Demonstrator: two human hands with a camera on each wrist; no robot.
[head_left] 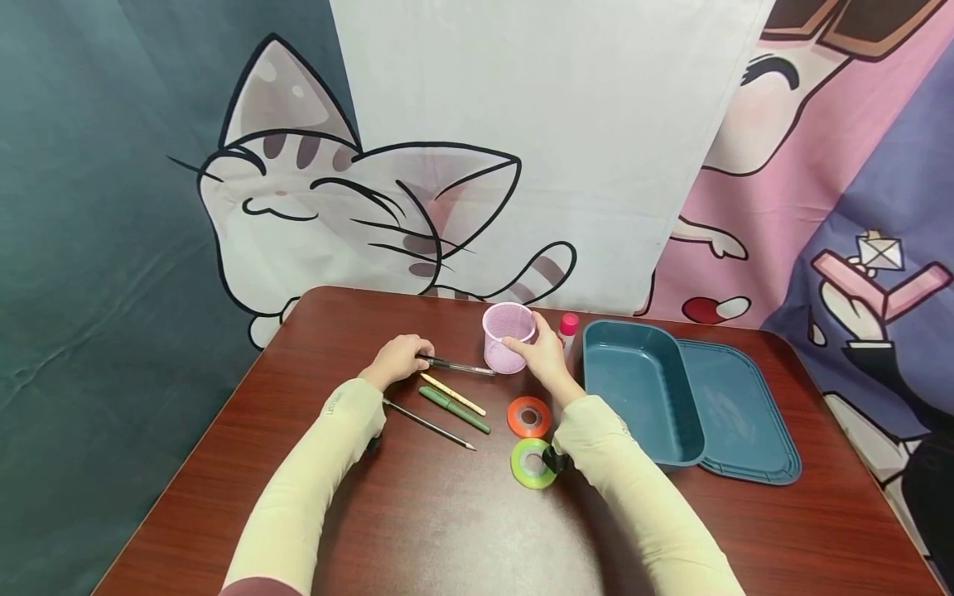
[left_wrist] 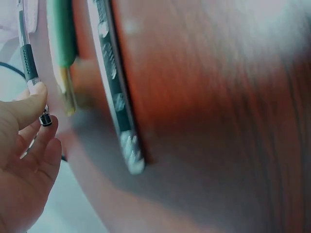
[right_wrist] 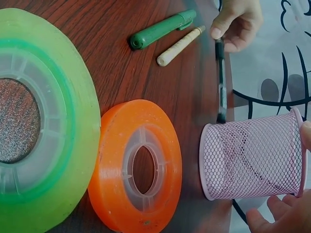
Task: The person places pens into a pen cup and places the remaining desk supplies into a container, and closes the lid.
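Note:
My left hand (head_left: 402, 360) pinches one end of a black pen (head_left: 458, 367) with a clear section, between thumb and fingers in the left wrist view. The pen's other end points right, toward the pink mesh pen holder (head_left: 501, 354). My right hand (head_left: 544, 358) grips that holder at its rim, thumb on one side and fingers on the other. The holder stands upright at the back of the table. Just in front of the left hand lie a thin yellow pen (head_left: 452, 394), a green marker (head_left: 455, 410) and a pencil (left_wrist: 116, 92).
An orange tape roll (head_left: 513, 416) and a green tape roll (head_left: 519, 468) lie by the right forearm. A glue stick (head_left: 569, 324) with a pink cap stands behind the right hand. Farther right are a teal box (head_left: 644, 389) and its lid (head_left: 745, 414). A printed curtain hangs behind the table.

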